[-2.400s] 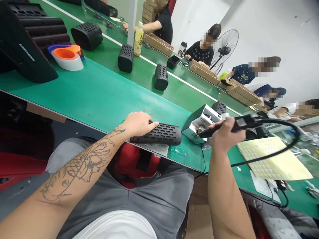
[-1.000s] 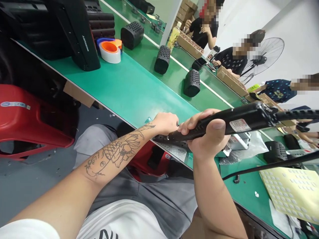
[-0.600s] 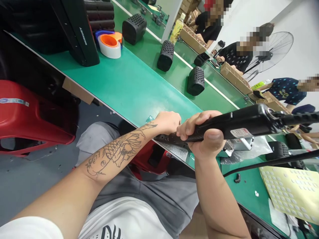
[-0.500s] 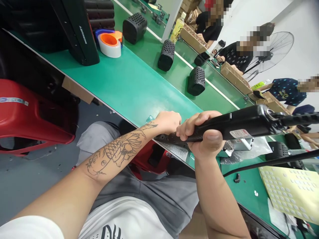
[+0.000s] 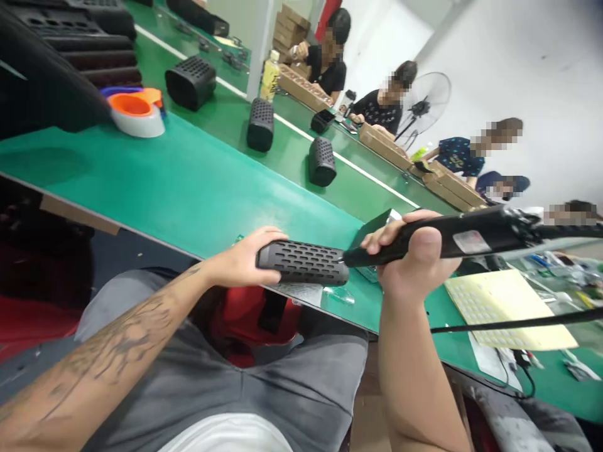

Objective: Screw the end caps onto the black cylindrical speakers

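Note:
My left hand (image 5: 245,257) is closed around the left end of a long black perforated speaker shell (image 5: 304,262) lying at the near edge of the green bench (image 5: 188,182). A black electric screwdriver (image 5: 452,237) sits in the fist of my right hand (image 5: 414,251). Its tip points left and meets the right end of the shell. The tool's black cable (image 5: 513,323) trails off to the right.
Three more black perforated shells (image 5: 260,124) (image 5: 322,161) (image 5: 190,81) stand along the belt. An orange and white tape dispenser (image 5: 136,113) and black trays (image 5: 51,56) sit at the left. A yellow sticker sheet (image 5: 504,301) lies at the right. Several people work across the belt.
The view has swung back to the right. The shell, earlier hidden behind my right hand, now shows in full, with the screwdriver tip at its right end.

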